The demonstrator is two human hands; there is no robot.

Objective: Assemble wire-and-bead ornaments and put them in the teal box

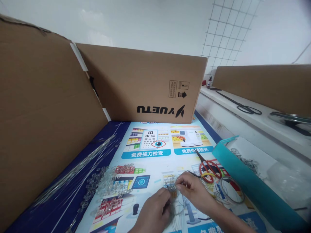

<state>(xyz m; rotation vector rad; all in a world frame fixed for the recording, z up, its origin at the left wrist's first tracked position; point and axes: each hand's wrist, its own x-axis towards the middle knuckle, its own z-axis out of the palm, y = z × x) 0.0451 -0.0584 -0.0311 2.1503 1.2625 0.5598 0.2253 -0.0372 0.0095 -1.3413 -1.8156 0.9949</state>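
Between my two hands is a small tangle of thin wire (171,182), with loose strands trailing below it. My left hand (155,208) is closed, its fingers curled around the lower left side of the wire. My right hand (193,187) pinches the wire from the right between thumb and fingertips. The fingers partly hide the piece, so its exact shape is unclear. Red-handled scissors (210,170) lie just beyond my right hand, overlapping a tool with a yellow handle (207,177). A coil of wire (240,191) rests to the right of that hand.
Clear beads (109,183) are heaped on the left of the printed mat, beside long straight wires (80,171). A teal box (252,191) on the right holds small wire pieces and a plastic bag. Cardboard panels (141,84) stand behind and left. Black scissors (245,109) lie on a ledge.
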